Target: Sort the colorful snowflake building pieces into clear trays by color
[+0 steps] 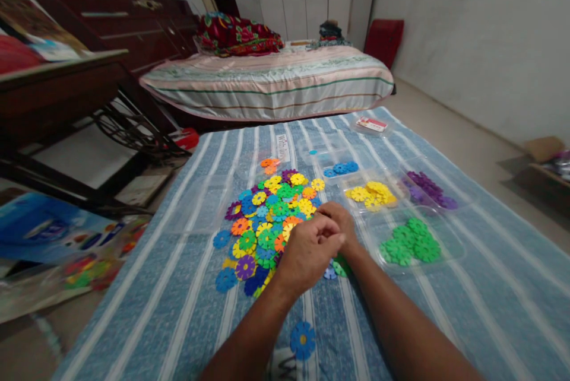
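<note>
A mixed pile of flower-shaped plastic discs (267,215) in several colours lies on the striped cloth. Over its right edge is my left hand (312,250), its fingers curled closed; anything inside them is hidden. My right hand (341,224) is just behind it, partly covered by it, with bent fingers whose grip I cannot see. Under my wrists are a few green and pale blue discs (330,271). To the right, clear trays hold green discs (412,241), yellow discs (373,194), purple discs (430,188) and blue discs (342,168).
A lone blue disc (303,340) lies near me. Clear plastic (196,206) rests left of the pile. At the far right corner is a container with a red and white card (372,124). A bed (267,90) stands beyond, a dark table (62,81) to the left.
</note>
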Available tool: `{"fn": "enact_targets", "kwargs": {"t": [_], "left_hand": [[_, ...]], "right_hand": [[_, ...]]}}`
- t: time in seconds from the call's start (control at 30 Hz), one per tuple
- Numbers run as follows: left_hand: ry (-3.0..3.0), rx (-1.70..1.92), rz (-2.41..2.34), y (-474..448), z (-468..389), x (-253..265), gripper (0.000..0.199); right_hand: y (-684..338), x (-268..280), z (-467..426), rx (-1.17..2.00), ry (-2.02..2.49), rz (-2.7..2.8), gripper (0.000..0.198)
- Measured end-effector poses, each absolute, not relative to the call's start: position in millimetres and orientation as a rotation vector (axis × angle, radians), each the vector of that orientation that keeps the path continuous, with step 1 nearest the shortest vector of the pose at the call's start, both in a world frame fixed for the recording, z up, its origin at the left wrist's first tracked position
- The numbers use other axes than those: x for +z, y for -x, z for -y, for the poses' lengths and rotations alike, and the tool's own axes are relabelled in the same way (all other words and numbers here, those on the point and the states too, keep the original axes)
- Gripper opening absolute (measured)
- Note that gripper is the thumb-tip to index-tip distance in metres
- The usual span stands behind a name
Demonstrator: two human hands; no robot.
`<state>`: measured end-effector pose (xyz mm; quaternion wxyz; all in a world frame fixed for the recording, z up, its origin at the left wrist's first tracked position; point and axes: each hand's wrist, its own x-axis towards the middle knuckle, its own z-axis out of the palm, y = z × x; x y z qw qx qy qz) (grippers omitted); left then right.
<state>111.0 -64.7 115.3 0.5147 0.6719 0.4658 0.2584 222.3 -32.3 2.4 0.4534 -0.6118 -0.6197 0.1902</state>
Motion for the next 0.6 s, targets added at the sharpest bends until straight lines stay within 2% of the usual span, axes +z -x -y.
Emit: {"fn": "enact_targets", "kwargs": {"t": [0.13,0.27,0.43,0.6], "left_hand": [[-1.920,0.402,-1.338,-94.5,70.0,88.9,0.014],[-2.197,0.146,-1.421,-96.1,83.5,74.2,0.010],[-2.305,0.030,-1.409,-110.6,92.5,73.0,0.025],[-2.335,-0.026,-1.366,-113.7,92.8,74.2,0.027]], "right_hand": [[-220.0,1.9,26.1,0.458,1.514,1.491,0.015],[-220.4,-1.4,24.8,0.452,1.495,1.496,0.016],[-221.2,-3.0,25.1,0.440,1.493,1.499,0.017],[-221.9,-2.0,25.3,0.444,1.491,1.500,0.017]]}}
